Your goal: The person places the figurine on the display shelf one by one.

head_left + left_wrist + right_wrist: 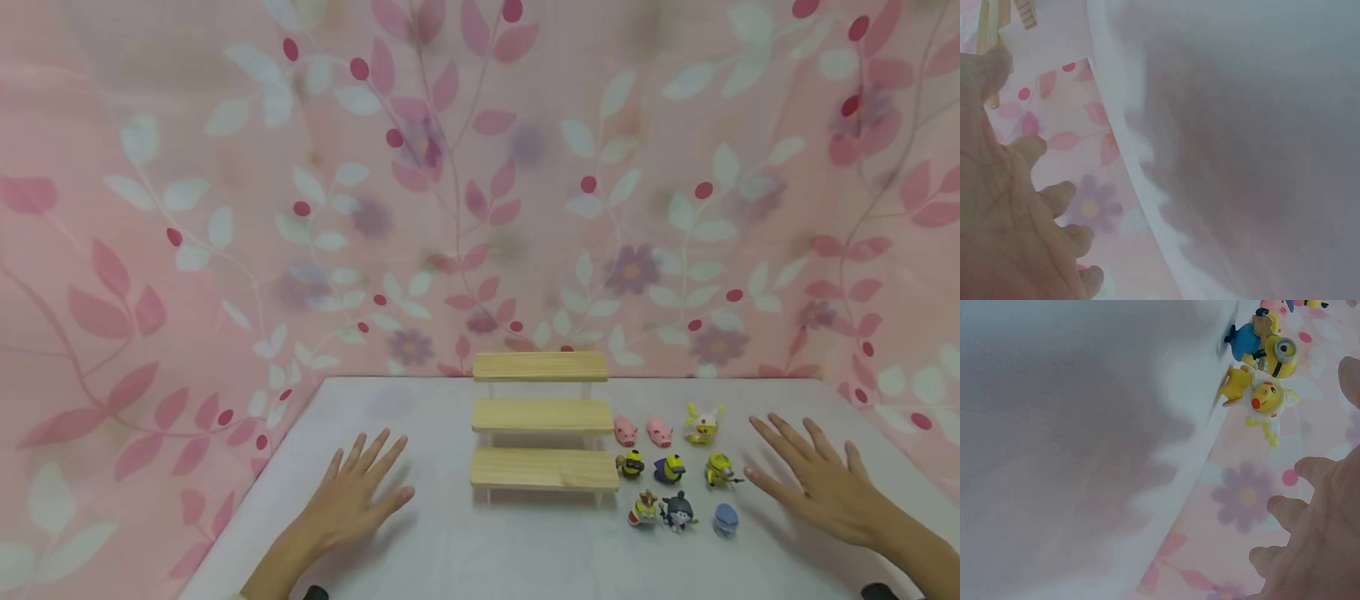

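My left hand (351, 498) hovers palm down over the white table, left of a three-tier wooden shelf (543, 468), fingers spread and holding nothing. On the other side my right hand (825, 487) is likewise spread, just right of a group of small toy figures. Two pink pigs (660, 432) and a yellow figure in white (703, 425) form the back row. Before them stand several yellow minion figures, among them one with a guitar-like piece (718, 471). The front row has a red-and-white figure (643, 509), a dark-haired figure (678, 512) and a blue lidded tub (726, 520).
The white table (420, 558) ends at the back against a pink floral cloth (480, 208), which also hangs along both sides. The shelf's steps rise toward the back, and the nearest figures stand close to its right end.
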A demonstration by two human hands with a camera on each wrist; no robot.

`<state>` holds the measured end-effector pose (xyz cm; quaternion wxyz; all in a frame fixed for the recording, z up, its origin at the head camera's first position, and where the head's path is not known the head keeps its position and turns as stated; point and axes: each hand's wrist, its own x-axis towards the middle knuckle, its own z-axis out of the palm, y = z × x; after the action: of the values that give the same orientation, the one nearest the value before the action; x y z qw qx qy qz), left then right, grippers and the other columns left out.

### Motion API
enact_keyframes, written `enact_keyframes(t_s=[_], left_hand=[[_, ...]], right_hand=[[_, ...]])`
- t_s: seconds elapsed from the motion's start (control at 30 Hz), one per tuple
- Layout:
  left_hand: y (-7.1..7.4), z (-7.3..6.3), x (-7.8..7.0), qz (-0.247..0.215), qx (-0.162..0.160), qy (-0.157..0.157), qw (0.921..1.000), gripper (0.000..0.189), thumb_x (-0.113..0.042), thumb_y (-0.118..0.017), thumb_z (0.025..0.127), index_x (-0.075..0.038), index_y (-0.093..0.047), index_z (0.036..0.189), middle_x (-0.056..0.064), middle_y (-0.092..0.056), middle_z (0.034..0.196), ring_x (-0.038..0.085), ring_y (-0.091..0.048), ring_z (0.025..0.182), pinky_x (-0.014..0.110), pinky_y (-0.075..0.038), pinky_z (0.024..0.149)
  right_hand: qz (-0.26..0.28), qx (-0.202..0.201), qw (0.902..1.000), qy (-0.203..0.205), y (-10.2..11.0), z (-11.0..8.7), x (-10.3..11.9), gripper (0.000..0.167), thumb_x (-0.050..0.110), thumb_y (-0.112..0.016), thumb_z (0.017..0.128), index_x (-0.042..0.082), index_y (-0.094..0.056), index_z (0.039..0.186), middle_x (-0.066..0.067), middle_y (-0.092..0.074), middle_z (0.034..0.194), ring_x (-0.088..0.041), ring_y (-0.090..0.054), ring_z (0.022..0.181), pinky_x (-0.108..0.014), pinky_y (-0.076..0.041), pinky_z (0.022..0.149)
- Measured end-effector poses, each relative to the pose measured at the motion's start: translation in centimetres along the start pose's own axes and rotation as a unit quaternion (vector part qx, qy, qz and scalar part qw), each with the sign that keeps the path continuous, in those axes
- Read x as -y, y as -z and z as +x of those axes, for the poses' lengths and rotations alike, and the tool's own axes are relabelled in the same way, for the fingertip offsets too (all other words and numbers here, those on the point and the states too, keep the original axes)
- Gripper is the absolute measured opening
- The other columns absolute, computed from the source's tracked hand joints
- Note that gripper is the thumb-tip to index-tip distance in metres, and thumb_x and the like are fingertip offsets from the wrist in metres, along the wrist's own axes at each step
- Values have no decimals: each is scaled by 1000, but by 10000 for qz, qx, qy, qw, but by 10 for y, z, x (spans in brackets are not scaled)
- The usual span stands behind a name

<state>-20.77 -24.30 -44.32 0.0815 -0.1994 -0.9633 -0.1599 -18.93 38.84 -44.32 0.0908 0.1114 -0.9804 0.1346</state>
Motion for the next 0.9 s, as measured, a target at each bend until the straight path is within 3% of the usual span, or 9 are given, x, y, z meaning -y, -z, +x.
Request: enact_keyframes(t_s=[0.23, 0.37, 0.7, 0.9], left_hand=[[-2, 19, -3, -398, -31, -270, 9988, 72, -59, -57, 93, -31, -33, 155, 4, -23, 160, 40, -12, 146, 72, -8, 109], [-3, 28, -6, -855, 60, -402, 9955, 69, -56, -59, 93, -32, -36, 154, 2, -25, 160, 38, -13, 146, 73, -10, 108], [-14, 49, -12, -2094, 544, -491, 9751, 66, -53, -60, 95, -29, -40, 152, 3, -30, 158, 40, -21, 144, 72, -14, 108], [-19, 57, -19, -2323, 568, -761, 9680, 65, -50, -64, 93, -26, -44, 150, 0, -34, 156, 41, -25, 143, 67, -20, 110]], right_hand=[[-6, -12, 10000, -59, 1, 2, 3, 81, 49, -52, 99, 22, -8, 160, -25, -8, 161, -60, 8, 139, -66, 32, 92], [39, 29, 9999, -96, 1, 1, 4, 80, 49, -52, 99, 19, -10, 160, -27, -11, 159, -59, 9, 139, -66, 32, 92], [47, 21, 10000, -65, -3, -1, 4, 79, 48, -52, 99, 18, -12, 160, -29, -15, 158, -59, 8, 139, -68, 31, 92], [35, -2, 9999, -100, -7, -3, 4, 81, 49, -53, 98, 18, -11, 160, -28, -12, 159, -58, 9, 139, -68, 30, 92]])
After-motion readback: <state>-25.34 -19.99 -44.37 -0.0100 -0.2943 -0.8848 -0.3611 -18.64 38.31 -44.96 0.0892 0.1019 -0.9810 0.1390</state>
